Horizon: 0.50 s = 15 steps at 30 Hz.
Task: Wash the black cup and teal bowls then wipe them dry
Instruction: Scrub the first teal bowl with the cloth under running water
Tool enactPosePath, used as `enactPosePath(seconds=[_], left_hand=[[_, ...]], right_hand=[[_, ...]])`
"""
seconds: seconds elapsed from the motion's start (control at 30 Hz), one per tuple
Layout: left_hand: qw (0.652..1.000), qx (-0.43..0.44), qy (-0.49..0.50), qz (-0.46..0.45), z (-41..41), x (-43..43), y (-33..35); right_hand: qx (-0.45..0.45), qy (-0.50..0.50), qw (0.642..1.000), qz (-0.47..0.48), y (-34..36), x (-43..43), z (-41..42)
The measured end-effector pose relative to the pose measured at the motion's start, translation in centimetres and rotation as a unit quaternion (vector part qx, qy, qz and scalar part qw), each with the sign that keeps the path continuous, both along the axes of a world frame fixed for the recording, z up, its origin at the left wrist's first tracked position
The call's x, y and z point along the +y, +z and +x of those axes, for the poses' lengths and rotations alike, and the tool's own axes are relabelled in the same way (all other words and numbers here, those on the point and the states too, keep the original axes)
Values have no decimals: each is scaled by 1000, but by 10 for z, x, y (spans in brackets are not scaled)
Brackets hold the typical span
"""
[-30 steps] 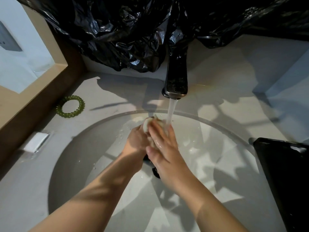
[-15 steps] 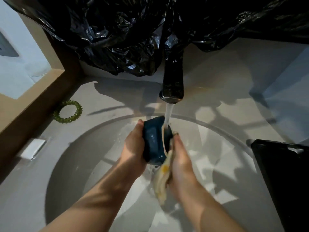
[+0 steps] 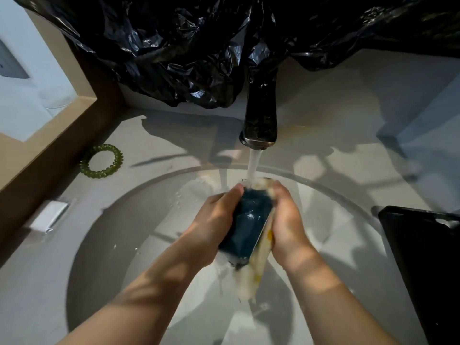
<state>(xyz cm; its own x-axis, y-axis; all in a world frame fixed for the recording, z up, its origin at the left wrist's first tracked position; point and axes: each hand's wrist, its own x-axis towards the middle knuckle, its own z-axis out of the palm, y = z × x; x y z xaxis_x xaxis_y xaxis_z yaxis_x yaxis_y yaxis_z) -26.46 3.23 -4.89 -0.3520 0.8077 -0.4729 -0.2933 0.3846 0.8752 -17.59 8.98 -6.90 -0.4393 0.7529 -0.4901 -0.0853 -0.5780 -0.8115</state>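
Note:
A teal bowl (image 3: 249, 225) is held on its side over the round sink (image 3: 104, 245), right under the running water from the dark faucet (image 3: 260, 118). My left hand (image 3: 211, 225) grips the bowl from the left, fingers curled over its outer wall. My right hand (image 3: 286, 222) presses a pale yellow wet cloth (image 3: 251, 277) against the bowl's open side, fingers curled round the cloth and the rim. The cloth's tail hangs dripping below the bowl. The black cup is not in view.
A green beaded bracelet (image 3: 103, 161) and a small white object (image 3: 49, 216) lie on the counter to the left. A black tray (image 3: 428, 257) sits at the right edge. Crumpled black plastic (image 3: 199, 46) covers the wall behind the faucet. A wooden frame (image 3: 49, 135) borders the left.
The bowl has come up from between my hands and turned on its side under the stream. My right hand has moved the cloth up along its open side.

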Motion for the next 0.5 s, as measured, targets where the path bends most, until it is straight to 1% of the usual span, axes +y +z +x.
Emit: enactPosePath(seconds=[0.03,0.07,0.1,0.13,0.17,0.2,0.23,0.27,0.3,0.33,0.37,0.4,0.43,0.47,0.5], left_hand=[[1000,-23,16,8,0,1,0],[998,-51,38,12,0,2,2],[996,-71,54,18,-1,1,1],[992,-100,79,23,0,0,3],[991,-91,90,40,0,0,-1],[993,-66,80,61,0,-1,-2],[996,-52,50,58,0,-3,-3],[999,-24,37,21,-1,-5,-3],[999,28,24,4,-4,-6,-6],[999,33,34,2,-6,-4,-5],[999,35,20,3,-7,-2,0],[999,49,-6,1,-9,-1,4],[999,38,-11,-6,-11,-1,7],[1000,16,-3,-7,-12,-1,8],[1000,-10,6,-12,-13,-1,8]], right_hand=[[14,-10,998,-64,-1,-1,1],[8,-25,997,-72,-5,-3,-1],[-10,-51,998,-29,-6,-9,-4],[-40,-73,994,66,-7,-17,-8],[-78,-76,974,200,-6,-28,-11],[-124,-47,934,333,-11,-36,-12],[-176,-6,881,438,-12,-42,-13],[-207,25,837,507,-9,-45,-13],[-214,37,811,544,-5,-42,-13],[-201,36,805,557,-6,-35,-11],[-177,26,819,545,-4,-27,-9],[-150,8,855,497,-5,-17,-8],[-122,-12,908,402,-6,-8,-6],[-83,-16,960,266,-8,0,-3],[-45,-7,990,132,-11,5,1]])
